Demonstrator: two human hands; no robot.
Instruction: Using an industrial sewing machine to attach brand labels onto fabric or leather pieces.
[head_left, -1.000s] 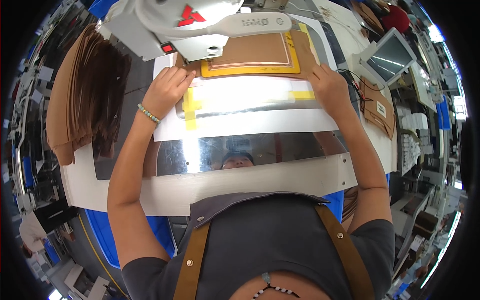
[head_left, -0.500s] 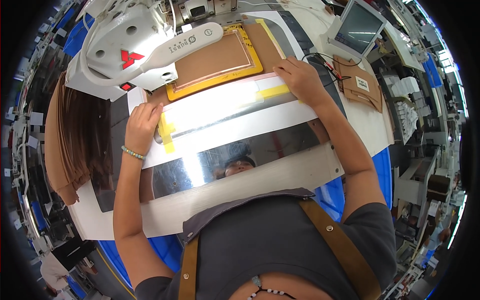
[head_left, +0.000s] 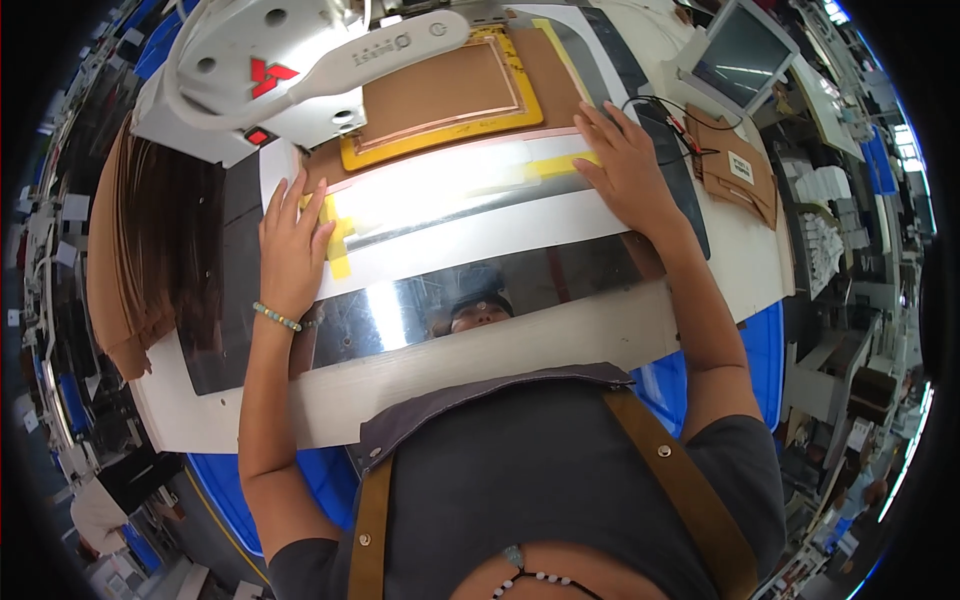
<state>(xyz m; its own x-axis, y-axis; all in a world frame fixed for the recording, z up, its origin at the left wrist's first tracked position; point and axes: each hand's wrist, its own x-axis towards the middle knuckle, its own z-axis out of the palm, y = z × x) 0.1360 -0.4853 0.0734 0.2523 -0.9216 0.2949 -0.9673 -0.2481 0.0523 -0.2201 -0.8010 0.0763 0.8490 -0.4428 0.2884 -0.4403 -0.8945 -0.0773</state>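
Observation:
My left hand [head_left: 292, 240] lies with fingers stretched out over the left end of a white sheet [head_left: 480, 222], beside strips of yellow tape [head_left: 339, 250]. At the sheet's other end my right hand [head_left: 630, 168] rests, fingers spread, near another yellow tape strip [head_left: 562, 166] and the right edge of a brown panel [head_left: 560, 80]. Between my hands a bright, glaring strip hides surface detail. Beyond it, a yellow rectangular frame [head_left: 440, 153] with a copper-coloured inner border lies on the brown panel. Neither hand appears to hold anything.
A white machine head [head_left: 225, 75] with a pale handle [head_left: 380, 62] overhangs the far left. Brown sheets [head_left: 130, 250] hang at the left edge. A shiny metal plate [head_left: 420, 305] lies nearest me. At right are a monitor [head_left: 740, 60], cables [head_left: 672, 130] and brown pieces [head_left: 735, 175].
My fingers have gone from bent at the panel's edges to stretched out and spread. The machine, table and frame sit slightly differently in view as my head has shifted.

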